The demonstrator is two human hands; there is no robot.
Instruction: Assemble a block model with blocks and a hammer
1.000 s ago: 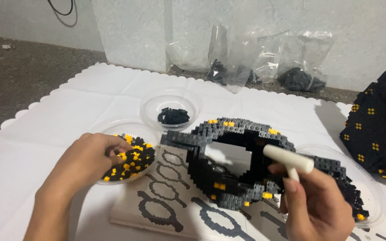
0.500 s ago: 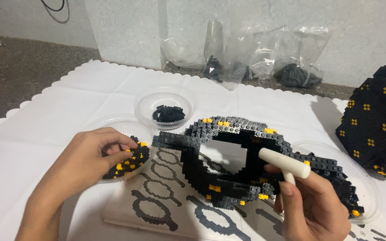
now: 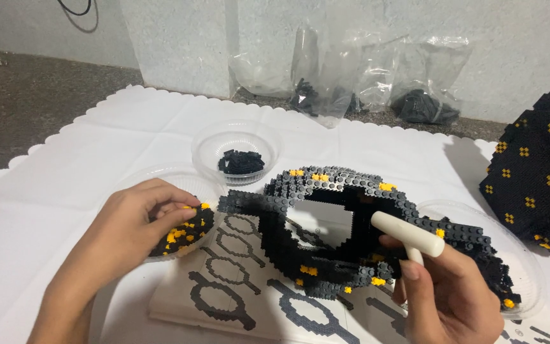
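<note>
I'm seeing clear plastic bags (image 3: 326, 76) leaning against the wall (image 3: 479, 38), holding what are probably dark bricks. A second black studded model (image 3: 536, 172) is sitting at right on the white cloth (image 3: 128, 121).

L hand (image 3: 136, 224) in brick dish (image 3: 160, 175): black ring build (image 3: 345, 191) just R, small bowl (image 3: 237, 137) beyond. Bare cloth (image 3: 52, 191) to L, free.
</note>
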